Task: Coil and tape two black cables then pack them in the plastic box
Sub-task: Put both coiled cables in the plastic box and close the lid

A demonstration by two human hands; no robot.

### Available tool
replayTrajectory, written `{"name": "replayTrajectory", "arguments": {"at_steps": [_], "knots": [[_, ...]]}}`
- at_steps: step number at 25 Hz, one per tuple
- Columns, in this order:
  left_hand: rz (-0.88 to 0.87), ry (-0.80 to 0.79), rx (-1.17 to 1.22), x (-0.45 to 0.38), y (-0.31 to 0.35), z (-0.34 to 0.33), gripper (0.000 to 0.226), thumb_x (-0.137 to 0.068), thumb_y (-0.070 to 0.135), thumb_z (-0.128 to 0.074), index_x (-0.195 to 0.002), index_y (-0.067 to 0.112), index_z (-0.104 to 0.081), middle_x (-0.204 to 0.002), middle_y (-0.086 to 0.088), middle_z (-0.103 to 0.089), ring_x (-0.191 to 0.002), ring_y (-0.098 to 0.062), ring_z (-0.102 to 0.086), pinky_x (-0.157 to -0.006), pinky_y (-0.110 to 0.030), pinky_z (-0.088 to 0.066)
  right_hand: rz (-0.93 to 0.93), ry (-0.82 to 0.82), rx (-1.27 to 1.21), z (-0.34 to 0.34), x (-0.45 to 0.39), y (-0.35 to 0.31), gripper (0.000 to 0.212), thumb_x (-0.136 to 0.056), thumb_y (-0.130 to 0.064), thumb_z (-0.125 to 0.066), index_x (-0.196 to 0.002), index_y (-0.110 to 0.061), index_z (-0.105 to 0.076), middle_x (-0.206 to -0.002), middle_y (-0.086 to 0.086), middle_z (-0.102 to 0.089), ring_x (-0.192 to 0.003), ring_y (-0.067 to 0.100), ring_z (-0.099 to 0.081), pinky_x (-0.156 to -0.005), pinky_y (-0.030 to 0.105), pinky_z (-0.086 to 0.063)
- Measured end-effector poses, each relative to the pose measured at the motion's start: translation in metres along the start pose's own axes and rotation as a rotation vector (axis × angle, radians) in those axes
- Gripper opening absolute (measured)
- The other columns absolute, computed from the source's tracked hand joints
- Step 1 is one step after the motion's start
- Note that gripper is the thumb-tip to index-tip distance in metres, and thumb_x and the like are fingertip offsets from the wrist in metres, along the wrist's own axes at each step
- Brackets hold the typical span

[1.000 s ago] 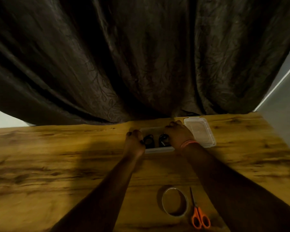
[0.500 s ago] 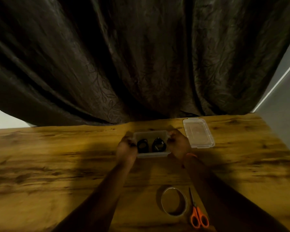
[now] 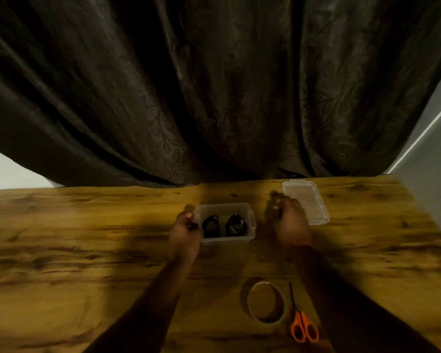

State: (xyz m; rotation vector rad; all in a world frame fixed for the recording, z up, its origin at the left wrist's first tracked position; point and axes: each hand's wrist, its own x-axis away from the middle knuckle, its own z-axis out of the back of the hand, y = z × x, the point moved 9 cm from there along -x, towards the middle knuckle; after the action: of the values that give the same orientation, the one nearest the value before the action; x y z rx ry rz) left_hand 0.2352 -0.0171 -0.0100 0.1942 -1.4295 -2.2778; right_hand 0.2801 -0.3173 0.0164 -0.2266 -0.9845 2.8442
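A clear plastic box stands on the wooden table with two coiled black cables inside, one on the left and one on the right. My left hand is at the box's left end, fingers curled against its rim. My right hand hovers between the box and the clear lid, apart from the box, fingers loosely curled and holding nothing. The lid lies flat at the back right.
A roll of clear tape and orange-handled scissors lie near the table's front edge, between my forearms. A dark curtain hangs behind the table's far edge. The table stretches bare to the left.
The box was drawn toward me from the back of the table. My right hand has let go of its right end and moved right, toward the lid.
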Motion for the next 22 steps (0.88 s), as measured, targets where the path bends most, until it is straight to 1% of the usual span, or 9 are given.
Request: {"name": "replayTrajectory", "arguments": {"at_steps": [2, 4, 8, 12, 14, 16, 18, 20, 22], "knots": [[0.005, 0.016, 0.001, 0.001, -0.003, 0.006, 0.027, -0.099, 0.016, -0.053, -0.126, 0.018, -0.055, -0.1, -0.007, -0.065, -0.081, -0.025, -0.062, -0.065, -0.034, -0.051, -0.037, 0.006, 0.395, 0.017, 0.0, 0.035, 0.053, -0.091, -0.031, -0.054, -0.139, -0.012, -0.042, -0.131, 0.016, -0.05, -0.116, 0.035, -0.048, -0.098, 0.045, -0.04], [0.013, 0.01, -0.015, -0.001, -0.006, 0.011, 0.03, -0.1, 0.016, -0.05, -0.13, 0.016, -0.053, -0.104, -0.008, -0.065, -0.077, -0.021, -0.06, -0.057, -0.028, -0.047, -0.044, -0.047, 0.625, 0.02, 0.007, 0.067, 0.069, -0.088, -0.039, -0.057, -0.146, -0.011, -0.032, -0.139, 0.016, -0.045, -0.119, 0.037, -0.045, -0.097, 0.048, -0.042], [0.083, -0.015, -0.004, 0.001, -0.013, 0.016, 0.031, -0.102, 0.022, -0.05, -0.133, 0.017, -0.05, -0.107, -0.008, -0.063, -0.081, -0.019, -0.058, -0.058, -0.027, -0.04, 0.007, -0.185, 0.762, 0.008, 0.017, 0.089, 0.089, -0.082, -0.049, -0.066, -0.151, -0.016, -0.021, -0.146, 0.013, -0.037, -0.128, 0.036, -0.041, -0.103, 0.05, -0.039], [0.118, 0.016, 0.0, 0.008, -0.019, 0.025, 0.028, -0.102, 0.02, -0.049, -0.128, 0.014, -0.053, -0.106, -0.008, -0.059, -0.086, -0.021, -0.053, -0.066, -0.028, -0.038, 0.044, -0.137, 0.8, 0.017, 0.026, 0.076, 0.085, -0.076, -0.048, -0.072, -0.146, -0.019, -0.033, -0.142, 0.009, -0.043, -0.125, 0.032, -0.044, -0.102, 0.048, -0.039], [0.117, 0.04, 0.029, 0.012, -0.024, 0.031, 0.027, -0.102, 0.021, -0.049, -0.127, 0.015, -0.054, -0.107, -0.007, -0.06, -0.086, -0.02, -0.055, -0.066, -0.028, -0.038, 0.113, -0.012, 0.734, 0.027, 0.029, 0.056, 0.062, -0.079, -0.032, -0.07, -0.133, -0.012, -0.049, -0.132, 0.014, -0.052, -0.115, 0.036, -0.052, -0.096, 0.052, -0.043], [0.079, 0.055, 0.057, 0.015, -0.019, 0.037, 0.026, -0.102, 0.021, -0.048, -0.127, 0.014, -0.055, -0.106, -0.003, -0.06, -0.097, -0.023, -0.059, -0.068, -0.027, -0.038, 0.234, 0.202, 0.55, 0.041, 0.039, 0.024, 0.035, -0.083, -0.014, -0.056, -0.116, -0.003, -0.057, -0.113, 0.024, -0.061, -0.097, 0.043, -0.062, -0.083, 0.056, -0.051], [0.003, 0.047, 0.087, 0.019, -0.002, 0.039, 0.027, -0.102, 0.018, -0.05, -0.128, 0.014, -0.055, -0.108, 0.004, -0.057, -0.104, -0.015, -0.055, -0.073, -0.024, -0.041, 0.34, 0.351, 0.318, 0.051, 0.061, -0.01, 0.028, -0.087, -0.016, -0.041, -0.109, -0.006, -0.054, -0.101, 0.025, -0.064, -0.085, 0.041, -0.066, -0.075, 0.053, -0.054], [-0.083, 0.015, 0.136, 0.025, 0.02, 0.037, 0.031, -0.099, 0.013, -0.053, -0.13, 0.018, -0.052, -0.109, 0.013, -0.056, -0.102, -0.004, -0.053, -0.089, -0.026, -0.047, 0.366, 0.337, 0.069, 0.053, 0.08, -0.046, 0.024, -0.094, -0.023, -0.035, -0.107, -0.014, -0.053, -0.104, 0.013, -0.062, -0.085, 0.025, -0.064, -0.073, 0.041, -0.055], [-0.155, -0.03, 0.185, 0.031, 0.037, 0.033, 0.035, -0.099, 0.014, -0.055, -0.131, 0.027, -0.045, -0.107, 0.026, -0.05, -0.098, 0.013, -0.053, -0.092, -0.012, -0.044, 0.396, 0.304, -0.184, 0.057, 0.096, -0.081, 0.02, -0.097, -0.024, -0.037, -0.104, -0.018, -0.054, -0.104, -0.005, -0.054, -0.087, 0.001, -0.055, -0.074, 0.015, -0.046]]}}
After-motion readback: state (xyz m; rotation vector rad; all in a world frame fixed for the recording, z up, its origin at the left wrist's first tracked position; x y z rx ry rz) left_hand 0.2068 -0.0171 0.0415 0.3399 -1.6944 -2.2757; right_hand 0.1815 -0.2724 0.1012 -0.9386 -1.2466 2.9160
